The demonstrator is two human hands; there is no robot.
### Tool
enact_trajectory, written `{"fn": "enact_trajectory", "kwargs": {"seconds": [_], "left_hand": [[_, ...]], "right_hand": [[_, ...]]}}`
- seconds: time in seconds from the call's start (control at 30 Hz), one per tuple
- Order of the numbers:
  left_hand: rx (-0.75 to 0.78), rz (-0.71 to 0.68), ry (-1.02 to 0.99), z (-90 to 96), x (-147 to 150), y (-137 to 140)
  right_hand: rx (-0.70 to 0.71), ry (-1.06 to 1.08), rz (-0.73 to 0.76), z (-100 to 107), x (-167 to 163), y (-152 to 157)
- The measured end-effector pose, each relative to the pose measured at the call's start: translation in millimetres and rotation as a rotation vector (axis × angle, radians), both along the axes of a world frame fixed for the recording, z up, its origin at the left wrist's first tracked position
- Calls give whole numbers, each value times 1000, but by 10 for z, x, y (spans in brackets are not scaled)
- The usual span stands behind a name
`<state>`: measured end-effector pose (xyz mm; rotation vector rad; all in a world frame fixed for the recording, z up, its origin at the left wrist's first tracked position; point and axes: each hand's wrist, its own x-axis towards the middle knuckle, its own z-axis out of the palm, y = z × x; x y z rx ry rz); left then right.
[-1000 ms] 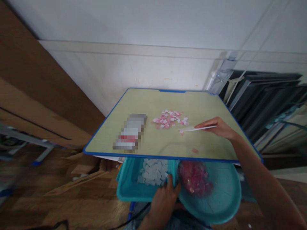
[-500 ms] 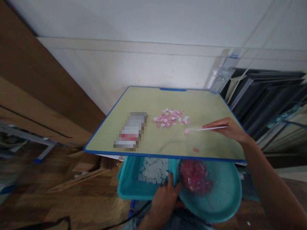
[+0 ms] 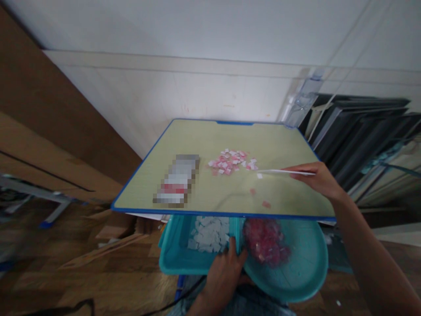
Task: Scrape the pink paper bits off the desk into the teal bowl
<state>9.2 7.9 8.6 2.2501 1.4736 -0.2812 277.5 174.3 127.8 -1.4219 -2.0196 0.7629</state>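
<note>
My right hand (image 3: 317, 177) is closed round a pair of thin white tweezers (image 3: 276, 171) over the right half of the yellow-green board (image 3: 197, 136). Beside their tips is a small white piece (image 3: 259, 176); I cannot tell whether they grip it. Left of it lies a pile of small pink and white squares (image 3: 230, 162). Two pink squares, one in front (image 3: 252, 191) and one nearer the edge (image 3: 266, 204), lie apart. Below the board my left hand (image 3: 225, 267) grips the rim of the teal tray (image 3: 182, 265), which contains white pieces (image 3: 210, 235).
A round teal basin (image 3: 305, 281) with a pink bundle in clear plastic (image 3: 266, 243) adjoins the tray. A phone-shaped, pixelated object (image 3: 177, 180) lies on the board's left. A clear bottle (image 3: 302, 103) stands behind its right corner; dark panels (image 3: 365, 123) lean at right.
The tweezers have swung slightly upward. A pink square that was at their tips now lies lower on the board, and a white piece is at the tips. My left hand stays put.
</note>
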Motion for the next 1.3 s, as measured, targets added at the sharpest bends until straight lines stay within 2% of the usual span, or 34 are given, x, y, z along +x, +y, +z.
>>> {"fn": "enact_trajectory", "kwargs": {"seconds": [0.13,0.33,0.5,0.63,0.7,0.77,0.9,0.97,1.13,1.3], "left_hand": [[-16,6,3,14,0,2],[4,9,-3,-25,-2,-13],[11,0,6,-46,-7,-21],[12,-2,3,-60,-11,-24],[10,-1,2,-54,-6,-26],[0,7,3,-35,2,-28],[-19,29,-9,13,8,-27],[-17,23,-22,24,4,-26],[-3,15,-23,17,-3,-25],[6,2,-16,17,1,-28]], "right_hand": [[-44,26,6,29,23,-65],[-81,22,108,62,-80,-83],[-121,89,369,56,-600,-70],[-62,102,605,69,-1111,-123],[-19,119,658,104,-1259,-153],[2,120,601,146,-1311,-158],[-26,80,359,182,-1254,-79],[-64,63,315,163,-1230,-33],[-175,69,326,103,-1289,-17],[-216,71,364,113,-1357,-77]]}}
